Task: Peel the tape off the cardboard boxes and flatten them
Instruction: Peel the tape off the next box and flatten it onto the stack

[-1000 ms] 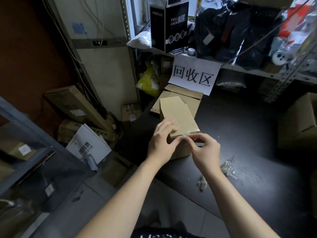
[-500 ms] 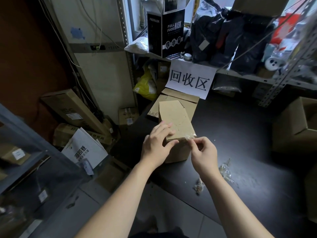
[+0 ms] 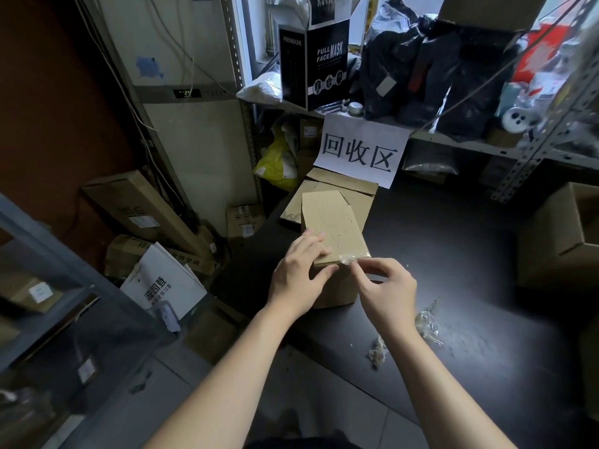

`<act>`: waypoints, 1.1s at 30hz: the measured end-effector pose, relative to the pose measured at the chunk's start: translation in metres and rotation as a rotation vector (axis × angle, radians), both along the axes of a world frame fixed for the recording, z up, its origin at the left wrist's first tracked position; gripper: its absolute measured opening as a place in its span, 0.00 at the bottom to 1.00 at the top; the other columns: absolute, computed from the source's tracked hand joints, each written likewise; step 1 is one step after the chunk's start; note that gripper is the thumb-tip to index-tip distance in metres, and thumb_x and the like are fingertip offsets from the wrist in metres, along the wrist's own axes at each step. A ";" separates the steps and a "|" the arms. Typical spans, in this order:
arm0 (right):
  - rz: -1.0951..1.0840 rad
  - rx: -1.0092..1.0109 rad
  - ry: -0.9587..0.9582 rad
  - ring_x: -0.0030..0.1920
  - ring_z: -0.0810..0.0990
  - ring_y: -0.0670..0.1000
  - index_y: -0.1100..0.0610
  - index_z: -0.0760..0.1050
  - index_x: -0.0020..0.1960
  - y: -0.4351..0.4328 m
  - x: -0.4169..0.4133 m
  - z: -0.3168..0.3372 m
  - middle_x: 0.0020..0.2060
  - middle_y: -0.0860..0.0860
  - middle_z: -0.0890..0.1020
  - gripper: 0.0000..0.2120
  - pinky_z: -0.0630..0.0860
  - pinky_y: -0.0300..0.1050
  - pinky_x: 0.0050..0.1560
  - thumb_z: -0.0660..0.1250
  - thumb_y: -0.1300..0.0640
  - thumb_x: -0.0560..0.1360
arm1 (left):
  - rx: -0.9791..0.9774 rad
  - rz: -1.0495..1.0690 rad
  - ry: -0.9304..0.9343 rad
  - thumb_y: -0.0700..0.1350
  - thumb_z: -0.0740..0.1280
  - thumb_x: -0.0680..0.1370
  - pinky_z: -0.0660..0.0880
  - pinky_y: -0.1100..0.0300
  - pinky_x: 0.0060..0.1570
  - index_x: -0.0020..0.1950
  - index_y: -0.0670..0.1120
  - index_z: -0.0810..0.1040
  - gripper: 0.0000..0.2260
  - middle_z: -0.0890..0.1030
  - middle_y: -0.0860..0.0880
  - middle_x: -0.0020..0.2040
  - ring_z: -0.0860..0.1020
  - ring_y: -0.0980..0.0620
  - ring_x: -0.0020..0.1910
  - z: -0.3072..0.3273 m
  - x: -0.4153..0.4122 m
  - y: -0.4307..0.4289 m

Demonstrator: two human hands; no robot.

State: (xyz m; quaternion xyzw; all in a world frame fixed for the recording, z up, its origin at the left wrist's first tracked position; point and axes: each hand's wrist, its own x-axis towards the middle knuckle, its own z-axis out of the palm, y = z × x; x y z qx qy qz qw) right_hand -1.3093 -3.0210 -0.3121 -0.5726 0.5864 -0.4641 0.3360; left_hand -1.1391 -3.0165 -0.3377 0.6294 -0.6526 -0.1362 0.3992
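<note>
Since 1 second ago, your right hand (image 3: 389,290) has drawn slightly away from your left thumb, which it was touching then; a narrow gap now separates them. Both hands remain at the near top edge of the box (image 3: 337,231). The box stands upright on the dark table (image 3: 470,254), near the table's left edge, with its top flap closed and sloping up away from you. Your left hand (image 3: 301,273) holds the near left corner: 4 fingers lie fairly straight on the top flap, and the thumb presses against the near face just below the edge, so the corner is clamped between them. Your right hand pinches a crumpled bit of clear tape (image 3: 348,259) between thumb and forefinger; the other fingers are curled loosely behind. The tape is lifted off the edge at the pinch, and its far end is still stuck along the right part of that edge. Directly behind the box, a flattened carton (image 3: 353,189) lies on the table beneath a white paper sign (image 3: 361,152). 2 wads of peeled tape (image 3: 428,322) lie on the table to the right of your right forearm. An open carton (image 3: 564,238) stands at the table's right side, well apart from the box.
</note>
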 end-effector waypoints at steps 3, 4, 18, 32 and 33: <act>-0.002 -0.075 0.079 0.45 0.81 0.41 0.52 0.86 0.41 -0.003 0.004 -0.005 0.43 0.45 0.81 0.03 0.71 0.26 0.45 0.78 0.56 0.74 | -0.016 0.003 -0.010 0.50 0.75 0.76 0.72 0.44 0.69 0.56 0.48 0.81 0.11 0.76 0.53 0.71 0.64 0.53 0.77 0.000 -0.002 0.001; 0.006 -0.077 0.094 0.45 0.80 0.41 0.53 0.86 0.42 -0.004 0.005 -0.007 0.44 0.46 0.80 0.03 0.71 0.26 0.44 0.77 0.57 0.75 | -0.016 0.009 -0.005 0.51 0.75 0.76 0.72 0.44 0.69 0.56 0.48 0.81 0.12 0.76 0.53 0.71 0.64 0.53 0.78 0.000 -0.004 0.001; -0.046 0.176 -0.376 0.51 0.86 0.49 0.60 0.75 0.48 -0.012 -0.023 -0.010 0.47 0.55 0.86 0.07 0.81 0.41 0.52 0.63 0.61 0.85 | 0.046 -0.022 0.079 0.43 0.77 0.74 0.67 0.46 0.73 0.52 0.49 0.78 0.11 0.76 0.56 0.70 0.64 0.57 0.77 0.006 0.004 -0.006; -0.153 0.267 -0.583 0.45 0.88 0.56 0.63 0.72 0.56 -0.026 -0.015 0.005 0.48 0.59 0.84 0.06 0.82 0.41 0.34 0.60 0.61 0.86 | 0.107 -0.103 0.109 0.41 0.76 0.75 0.59 0.56 0.77 0.54 0.47 0.79 0.10 0.74 0.57 0.73 0.60 0.60 0.79 0.010 0.011 -0.012; -0.158 0.255 -0.562 0.44 0.88 0.57 0.63 0.72 0.55 -0.027 -0.015 0.007 0.47 0.59 0.84 0.05 0.82 0.41 0.34 0.60 0.61 0.86 | 0.102 -0.100 0.105 0.41 0.76 0.75 0.58 0.58 0.76 0.54 0.47 0.79 0.10 0.74 0.56 0.73 0.60 0.60 0.79 0.011 0.011 -0.013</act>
